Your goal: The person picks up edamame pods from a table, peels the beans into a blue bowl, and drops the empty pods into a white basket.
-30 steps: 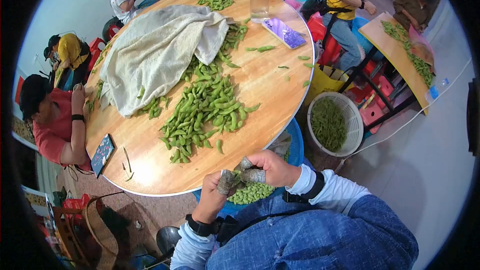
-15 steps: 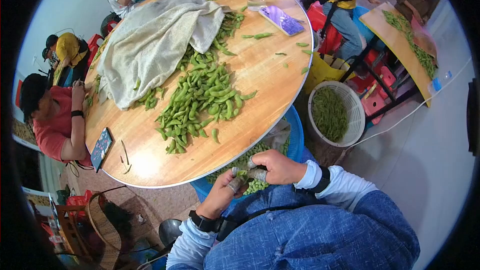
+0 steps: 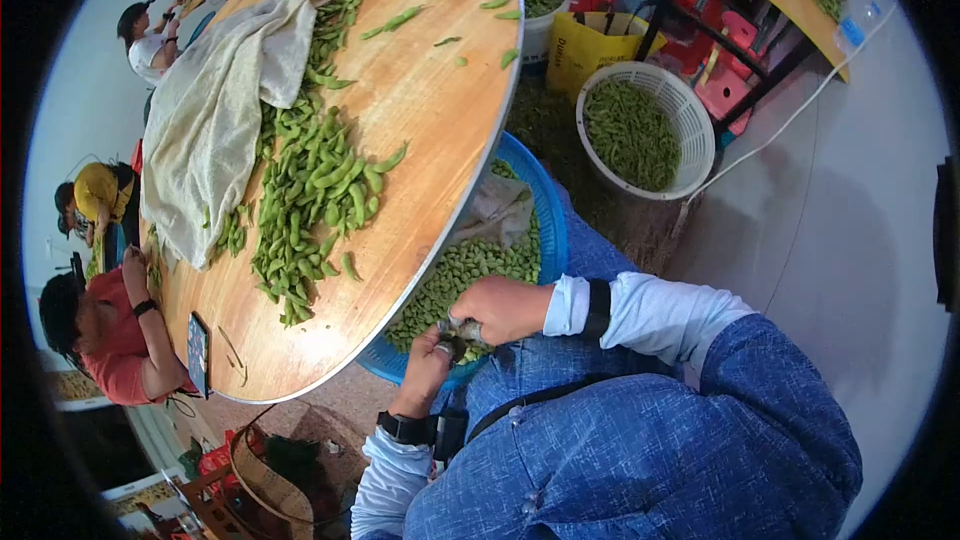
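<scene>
Working low over the near edge of the basin (image 3: 554, 225) should catch drops; left hand (image 3: 424, 376) and right hand (image 3: 502, 309) meet, fingers curled, whatever they grip hidden; beans (image 3: 478, 263) lie inside, pods (image 3: 315, 200) toward the near edge of the table (image 3: 430, 110).

One round worktop (image 3: 420, 100) left of centre, one blue basin (image 3: 552, 210) at centre, one white basket (image 3: 699, 122) and one yellow bag (image 3: 588, 52) at upper right.

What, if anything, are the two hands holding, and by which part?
Cannot be told: the left hand and right hand meet above the shelled beans, and anything pinched between them is hidden.
</scene>
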Demonstrator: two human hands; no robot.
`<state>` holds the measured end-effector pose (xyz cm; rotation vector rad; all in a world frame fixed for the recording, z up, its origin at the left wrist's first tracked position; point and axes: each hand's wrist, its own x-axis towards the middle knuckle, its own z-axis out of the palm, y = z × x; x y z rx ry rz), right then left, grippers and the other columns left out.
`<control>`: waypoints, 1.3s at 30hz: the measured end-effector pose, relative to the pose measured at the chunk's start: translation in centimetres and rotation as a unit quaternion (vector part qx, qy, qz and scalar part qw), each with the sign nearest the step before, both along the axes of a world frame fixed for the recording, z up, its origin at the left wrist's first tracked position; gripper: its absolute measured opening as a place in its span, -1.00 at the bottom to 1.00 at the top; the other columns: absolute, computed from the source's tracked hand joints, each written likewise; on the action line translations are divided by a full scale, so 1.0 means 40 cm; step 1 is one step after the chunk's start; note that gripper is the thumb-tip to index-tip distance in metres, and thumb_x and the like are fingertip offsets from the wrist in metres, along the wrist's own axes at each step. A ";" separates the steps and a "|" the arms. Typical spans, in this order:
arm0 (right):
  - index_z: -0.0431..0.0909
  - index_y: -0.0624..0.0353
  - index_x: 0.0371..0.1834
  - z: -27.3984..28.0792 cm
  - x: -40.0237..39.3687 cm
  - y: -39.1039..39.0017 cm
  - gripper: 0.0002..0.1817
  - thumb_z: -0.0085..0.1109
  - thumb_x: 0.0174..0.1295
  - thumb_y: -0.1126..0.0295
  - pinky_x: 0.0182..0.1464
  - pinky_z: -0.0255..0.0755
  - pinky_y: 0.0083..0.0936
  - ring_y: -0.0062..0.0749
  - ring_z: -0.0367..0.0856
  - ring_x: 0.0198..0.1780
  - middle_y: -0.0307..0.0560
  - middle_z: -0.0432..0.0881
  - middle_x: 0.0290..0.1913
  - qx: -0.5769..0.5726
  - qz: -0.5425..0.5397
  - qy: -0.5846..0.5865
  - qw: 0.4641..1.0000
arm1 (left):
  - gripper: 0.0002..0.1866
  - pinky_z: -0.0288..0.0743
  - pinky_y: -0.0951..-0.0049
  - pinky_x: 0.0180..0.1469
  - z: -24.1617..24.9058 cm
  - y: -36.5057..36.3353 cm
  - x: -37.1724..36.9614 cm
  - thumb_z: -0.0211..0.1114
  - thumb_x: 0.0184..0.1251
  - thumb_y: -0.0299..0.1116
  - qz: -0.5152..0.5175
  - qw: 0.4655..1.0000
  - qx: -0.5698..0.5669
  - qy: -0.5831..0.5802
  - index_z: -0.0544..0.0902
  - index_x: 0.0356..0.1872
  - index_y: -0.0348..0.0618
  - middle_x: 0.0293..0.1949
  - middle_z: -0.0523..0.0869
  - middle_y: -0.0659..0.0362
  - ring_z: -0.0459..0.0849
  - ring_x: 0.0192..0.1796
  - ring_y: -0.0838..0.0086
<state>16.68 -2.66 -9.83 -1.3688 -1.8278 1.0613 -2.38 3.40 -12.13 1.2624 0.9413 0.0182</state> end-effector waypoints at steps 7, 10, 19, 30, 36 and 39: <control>0.50 0.33 -0.54 -0.027 0.096 -0.024 -0.80 0.06 -0.30 0.47 -0.33 0.35 -0.09 0.12 0.49 -0.40 0.22 0.49 -0.54 -0.008 -0.027 -0.079 0.996 | -0.57 0.27 0.29 0.12 -0.026 0.139 0.018 -0.01 0.24 -0.25 -0.130 0.839 0.319 0.421 0.36 0.10 -0.22 0.09 0.42 -0.10 0.38 0.15 0.16; 0.45 0.37 -0.48 -0.013 0.109 -0.048 -0.79 0.06 -0.25 0.49 -0.30 0.37 -0.09 0.11 0.51 -0.38 0.21 0.50 -0.52 -0.042 -0.003 -0.116 0.992 | -0.54 0.26 0.28 0.13 -0.051 0.197 0.054 0.02 0.20 -0.24 -0.106 0.821 0.423 0.370 0.36 0.10 -0.22 0.09 0.42 -0.10 0.38 0.15 0.15; 0.38 0.31 -0.46 -0.026 0.191 -0.126 -0.78 0.11 0.00 0.36 -0.40 0.27 -0.10 0.11 0.46 -0.42 0.18 0.47 -0.53 -0.074 -0.089 -0.055 0.992 | -0.46 0.23 0.26 0.15 -0.079 0.239 0.109 0.12 0.09 -0.21 -0.131 0.808 0.479 0.316 0.34 0.11 -0.22 0.09 0.41 -0.10 0.37 0.15 0.11; 0.43 0.28 -0.39 -0.014 0.183 -0.062 -0.78 0.07 -0.03 0.34 -0.31 0.33 -0.10 0.11 0.49 -0.34 0.21 0.49 -0.49 -0.065 -0.118 -0.030 0.990 | -0.36 0.19 0.24 0.18 -0.054 0.201 0.089 0.24 -0.04 -0.17 -0.146 0.839 0.467 0.239 0.33 0.12 -0.21 0.09 0.40 -0.11 0.35 0.15 0.07; 0.35 0.30 -0.50 -0.015 0.152 -0.041 -0.61 0.17 0.02 0.15 -0.44 0.30 -0.25 -0.05 0.49 -0.47 0.13 0.47 -0.54 -0.088 -0.167 0.006 0.982 | -0.30 0.17 0.23 0.19 -0.010 0.144 0.095 0.30 -0.11 -0.15 -0.150 0.890 0.417 0.102 0.32 0.12 -0.21 0.09 0.39 -0.11 0.35 0.15 0.05; 0.41 0.36 -0.40 -0.039 0.126 -0.023 -0.44 0.22 -0.08 -0.03 -0.38 0.34 -0.25 -0.10 0.52 -0.42 0.14 0.51 -0.48 -0.153 -0.148 0.068 0.975 | -0.26 0.20 0.24 0.17 0.030 0.099 0.116 0.36 -0.22 -0.19 -0.190 0.891 0.402 0.095 0.33 0.10 -0.23 0.06 0.41 -0.11 0.36 0.14 0.08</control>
